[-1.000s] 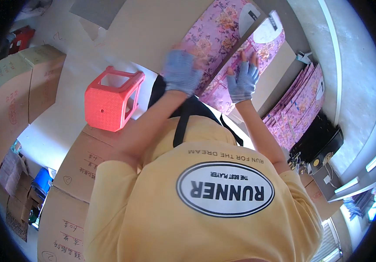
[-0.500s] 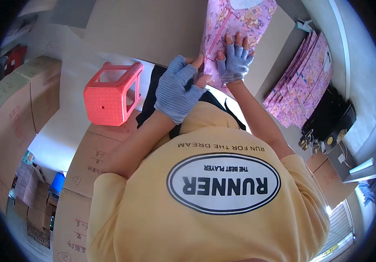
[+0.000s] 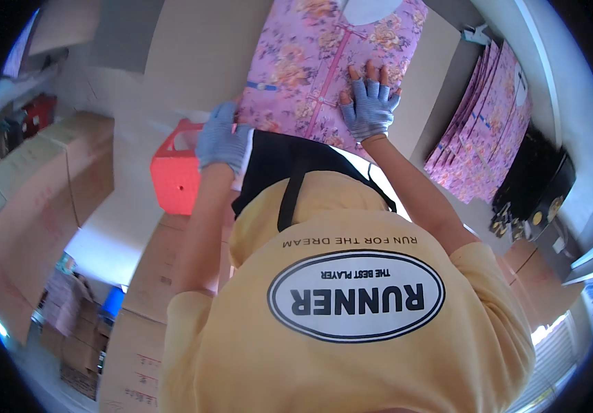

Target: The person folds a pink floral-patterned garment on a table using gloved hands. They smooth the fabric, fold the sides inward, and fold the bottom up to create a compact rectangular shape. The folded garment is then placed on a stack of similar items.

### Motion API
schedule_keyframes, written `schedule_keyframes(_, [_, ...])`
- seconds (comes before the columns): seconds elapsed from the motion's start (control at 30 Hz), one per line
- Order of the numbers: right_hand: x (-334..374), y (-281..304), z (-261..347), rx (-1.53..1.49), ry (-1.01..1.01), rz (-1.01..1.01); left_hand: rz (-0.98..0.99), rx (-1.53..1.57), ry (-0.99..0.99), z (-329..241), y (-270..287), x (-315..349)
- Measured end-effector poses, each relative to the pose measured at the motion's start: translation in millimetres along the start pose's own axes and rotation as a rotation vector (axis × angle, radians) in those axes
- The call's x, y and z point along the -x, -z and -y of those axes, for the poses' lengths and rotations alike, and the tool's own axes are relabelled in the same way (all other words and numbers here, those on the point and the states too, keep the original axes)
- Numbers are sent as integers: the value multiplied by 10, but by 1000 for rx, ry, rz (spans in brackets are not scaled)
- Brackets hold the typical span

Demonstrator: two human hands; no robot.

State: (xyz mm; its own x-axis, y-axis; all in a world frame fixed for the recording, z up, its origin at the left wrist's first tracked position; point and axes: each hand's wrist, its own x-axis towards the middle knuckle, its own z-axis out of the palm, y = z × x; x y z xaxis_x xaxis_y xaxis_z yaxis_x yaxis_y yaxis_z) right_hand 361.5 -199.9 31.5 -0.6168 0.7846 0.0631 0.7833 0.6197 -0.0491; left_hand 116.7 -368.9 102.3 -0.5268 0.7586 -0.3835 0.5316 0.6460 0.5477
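A flat pink floral piece (image 3: 296, 76), made like a garment front with a rounded white neck patch, pink knot fastenings and a small blue band, lies on the brown work surface (image 3: 193, 55). My right hand (image 3: 371, 110), in a striped grey-blue fingerless glove, rests flat on its right part with the fingers spread. At its lower left corner is my left hand (image 3: 219, 141), gloved alike, with the fingers stretched out and somewhat blurred. I cannot see whether those fingertips touch the edge.
A red plastic stool (image 3: 176, 182) stands beside my left forearm. Several similar floral pieces (image 3: 482, 131) lie stacked at the right, next to a black bundle (image 3: 534, 165). A clip (image 3: 475, 34) sits above that stack. Cardboard boxes (image 3: 35, 186) line the left side.
The floral piece now spreads wide to the left, where before it showed narrower. My left hand has moved left and down from its edge. My right hand stays flat on it.
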Motion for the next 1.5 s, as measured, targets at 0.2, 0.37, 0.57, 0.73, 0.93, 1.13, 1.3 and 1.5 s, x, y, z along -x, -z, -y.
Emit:
schedule_keyframes(0.2, [-39, 81, 27, -9, -5, 78, -372, -346, -485, -218, -449, -699])
schedule_keyframes(0.37, [-33, 61, -13, 3, -16, 92, -326, -527, -742, -594, -1012, -1042])
schedule_keyframes(0.57, [-20, -7, -6, 37, 4, -50, -151, -532, -1083, -454, -947, -1166])
schedule_keyframes(0.73, [38, 168, -121, -145, 53, -169, 164, -369, -1151, -248, -781, -1148])
schedule_keyframes(0.93, [724, 244, -549, -527, -243, -387, 239, -358, -1135, -223, -788, -1143])
schedule_keyframes(1.13, [1017, 215, -911, -629, -422, -431, 225, -399, -1153, -203, -823, -1190])
schedule_keyframes(1.3, [240, 595, -182, -516, 156, -78, 208, -403, -1173, -220, -773, -1188])
schedule_keyframes(1.5, [-219, 96, 484, -348, 825, 124, 181, -428, -1052, -224, -754, -1253])
